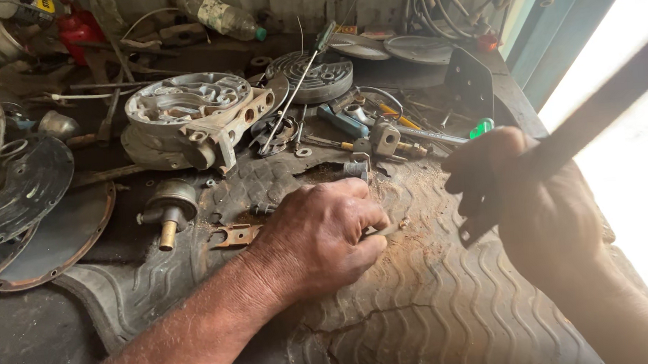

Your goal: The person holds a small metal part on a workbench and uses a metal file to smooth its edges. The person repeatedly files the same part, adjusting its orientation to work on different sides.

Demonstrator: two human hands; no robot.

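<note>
Small metal part (377, 231) pinned under my closed left hand (320, 235) on the rubber mat (439, 303); right hand (538, 205) grips a flat bar (600, 113), so I'd strike square and light.

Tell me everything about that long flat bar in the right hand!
The bar is long, flat and dark, and looks like metal. The right hand grips it near its lower end, fingers wrapped round it. It slants up toward the bright opening at the right, blurred there. Its short lower end pokes out below the hand, above the ridged rubber mat, apart from the left hand. Whether it touches the mat cannot be told.
</note>
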